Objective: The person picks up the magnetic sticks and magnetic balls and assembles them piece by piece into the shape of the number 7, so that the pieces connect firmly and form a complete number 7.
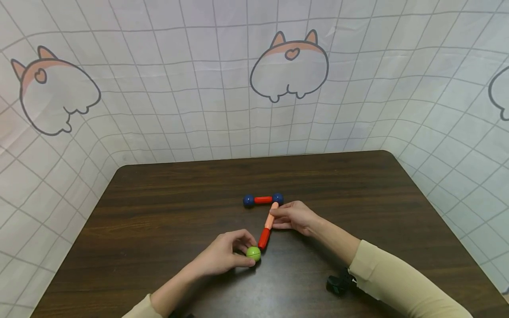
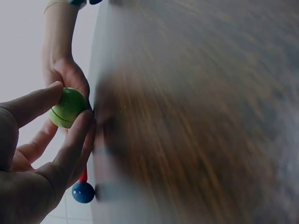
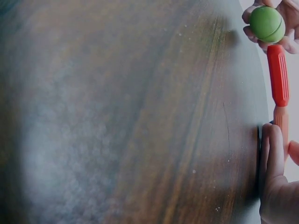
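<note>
My left hand [image 1: 228,252] pinches a green ball [image 1: 253,253] with a seam around it, between thumb and fingertips. In the left wrist view the ball [image 2: 69,106] is held close beside the table surface. My right hand [image 1: 296,217] grips a peach-coloured rod [image 1: 271,217] between thumb and fingers. A red ribbed rod [image 1: 264,238] joins the peach one end to end, its free tip right by the green ball. Beyond them lies a red rod [image 1: 263,200] with a blue ball [image 1: 248,201] at one end and another blue ball [image 1: 278,198] at the other, close to the peach rod's far tip.
The dark wood table [image 1: 179,194] has its far edge against a white grid-patterned curtain [image 1: 207,110] with cartoon animal prints. A black device [image 1: 338,285] shows by the right sleeve [image 1: 393,274].
</note>
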Motion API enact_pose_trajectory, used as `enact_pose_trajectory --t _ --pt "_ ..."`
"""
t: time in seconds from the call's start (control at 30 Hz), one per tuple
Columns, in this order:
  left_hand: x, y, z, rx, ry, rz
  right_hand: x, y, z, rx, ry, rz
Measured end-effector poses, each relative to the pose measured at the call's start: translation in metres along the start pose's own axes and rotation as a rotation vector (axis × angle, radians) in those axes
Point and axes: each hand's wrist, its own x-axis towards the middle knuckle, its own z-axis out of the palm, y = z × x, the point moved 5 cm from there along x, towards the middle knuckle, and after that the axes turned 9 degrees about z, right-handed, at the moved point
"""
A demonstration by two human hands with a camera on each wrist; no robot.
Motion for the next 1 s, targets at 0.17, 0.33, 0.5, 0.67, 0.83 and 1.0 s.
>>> enact_pose_trajectory --t 0.17,0.33,0.5,0.67,0.83,1.0 --pt "0.004 0.001 0.004 0.01 -0.002 0.009 0.001 0.0 0.0 0.007 0.003 0.003" --pt "0.005 0.003 0.005 0.025 -0.001 0.011 0.001 0.0 0.001 0.001 0.001 0.0" --pt "0.006 0.003 0.006 0.024 0.0 0.015 0.0 -0.001 0.0 -0.002 -0.004 0.005" --pt "0.007 0.003 0.007 0.021 0.0 0.023 -0.003 -0.002 -0.002 -0.031 -0.007 0.02" --pt "0.007 0.004 0.007 0.03 0.01 0.027 -0.005 0.001 0.0 -0.08 -0.052 0.039" --pt "0.007 0.005 0.008 0.034 0.011 0.035 -0.011 0.001 -0.001 -0.151 -0.069 0.031"
